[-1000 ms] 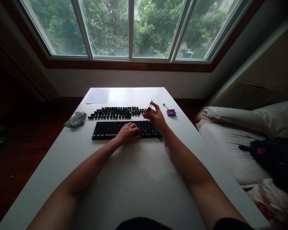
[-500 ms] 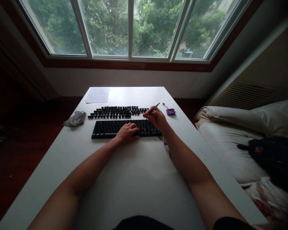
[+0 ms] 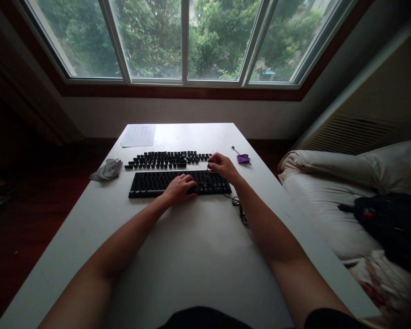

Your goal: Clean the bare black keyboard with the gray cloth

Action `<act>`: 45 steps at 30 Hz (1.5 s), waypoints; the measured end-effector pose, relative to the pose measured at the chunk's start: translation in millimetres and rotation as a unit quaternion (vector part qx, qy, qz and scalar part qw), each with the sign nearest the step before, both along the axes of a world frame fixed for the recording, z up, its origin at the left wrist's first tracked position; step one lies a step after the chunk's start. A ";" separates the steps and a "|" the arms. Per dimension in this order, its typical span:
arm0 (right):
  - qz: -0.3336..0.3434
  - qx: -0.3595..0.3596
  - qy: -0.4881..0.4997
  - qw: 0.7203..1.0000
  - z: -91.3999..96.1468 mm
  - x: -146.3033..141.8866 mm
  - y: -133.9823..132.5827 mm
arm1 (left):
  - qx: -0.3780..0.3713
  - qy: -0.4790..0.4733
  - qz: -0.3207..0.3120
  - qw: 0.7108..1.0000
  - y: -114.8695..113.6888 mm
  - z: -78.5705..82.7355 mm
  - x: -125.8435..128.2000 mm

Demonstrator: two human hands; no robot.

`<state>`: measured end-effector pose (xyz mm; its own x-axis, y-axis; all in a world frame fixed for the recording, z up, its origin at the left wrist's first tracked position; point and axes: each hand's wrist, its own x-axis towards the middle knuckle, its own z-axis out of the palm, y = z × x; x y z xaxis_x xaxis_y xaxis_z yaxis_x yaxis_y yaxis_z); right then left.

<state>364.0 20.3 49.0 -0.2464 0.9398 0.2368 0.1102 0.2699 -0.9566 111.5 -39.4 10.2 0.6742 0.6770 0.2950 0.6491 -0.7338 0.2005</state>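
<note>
A black keyboard (image 3: 147, 185) lies across the white table in front of me, with its keycaps off over much of its surface. My left hand (image 3: 181, 187) rests on the middle of the keyboard, palm down and fingers spread loosely. Over the keyboard's right rear part, my right hand (image 3: 222, 167) is closed in a pinch. Its fingers hold a slim tool, mostly hidden, with thin wires (image 3: 214, 151) rising behind the fingers; it looks like a wire keycap puller. Loose black keycaps (image 3: 157, 160) stand in rows just behind the keyboard.
A crumpled grey cloth (image 3: 107, 170) lies at the table's left edge, a paper sheet (image 3: 139, 136) at the back left. On the right are a purple item (image 3: 243, 158) with a small brush-like stick and a coiled black cable (image 3: 240, 210). A cushioned seat (image 3: 315, 205) stands beyond the table's right side.
My right hand has turned and lowered toward the keyboard; the slim tool that pointed up to the right is now mostly hidden. My left hand stays almost in place.
</note>
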 end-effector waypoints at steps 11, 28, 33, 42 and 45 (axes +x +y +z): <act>0.107 -0.013 -0.105 0.989 1.9 27.2 4.7 | -0.034 0.020 0.009 0.999 0.9 14.8 -8.8; 0.121 0.000 -0.075 0.990 -0.1 2.5 -7.0 | -0.061 0.001 0.005 0.998 0.0 24.9 -18.6; 0.108 0.009 -0.103 0.989 -9.3 -7.9 -7.8 | -0.050 -0.011 0.027 0.998 -2.1 22.3 -14.4; 0.105 0.052 -0.181 0.977 -3.2 -17.2 -16.2 | -0.026 -0.006 0.067 0.997 -1.8 9.6 -6.5; 0.093 0.084 -0.207 0.970 6.0 -22.6 -25.0 | -0.022 -0.007 0.072 0.997 -1.6 8.4 -6.3</act>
<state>341.4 -4.7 54.9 -0.5153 0.8264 0.2270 0.4096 0.4702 -0.7818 105.2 -41.0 18.6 0.5649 0.7792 0.2715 0.7441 -0.6233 0.2406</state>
